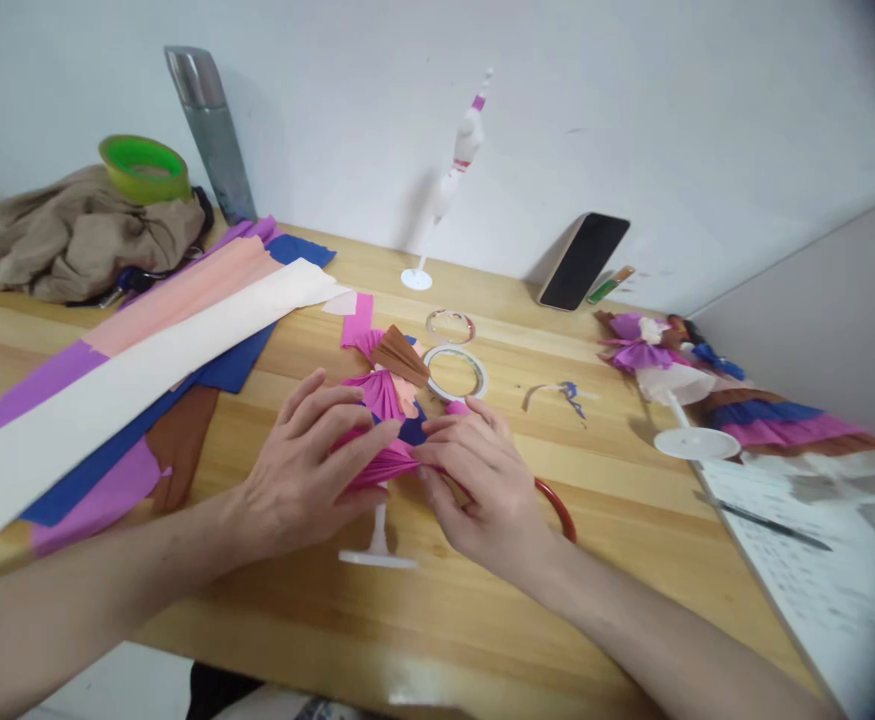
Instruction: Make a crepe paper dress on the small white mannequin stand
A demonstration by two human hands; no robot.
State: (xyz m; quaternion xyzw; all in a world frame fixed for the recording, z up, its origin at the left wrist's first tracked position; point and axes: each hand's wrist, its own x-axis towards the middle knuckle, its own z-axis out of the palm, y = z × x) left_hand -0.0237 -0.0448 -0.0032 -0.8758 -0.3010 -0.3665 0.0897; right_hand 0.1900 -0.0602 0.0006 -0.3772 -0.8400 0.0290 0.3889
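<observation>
Gathered pink crepe paper (384,462) is between my two hands at the middle of the table, above a white stand with a round base (378,561). My left hand (317,455) curves over its left side, the thumb below. At the right end, my right hand (478,480) pinches the gathered folds, its fingertips close together. Just beyond my fingers lie pleated pieces: a brown crepe paper fan (401,357), a pink pleated piece (378,395) and a dark blue piece (412,430). My hands partly hide the paper and the stand's upper part.
Long crepe paper strips (144,365) cover the left. Tape rolls (456,373), a white figure on a stand (456,165), a phone (585,262) and a spray bottle (212,135) stand or lie behind. Right: finished-looking paper dolls (782,420), a pen (774,525) and a printed sheet (804,590).
</observation>
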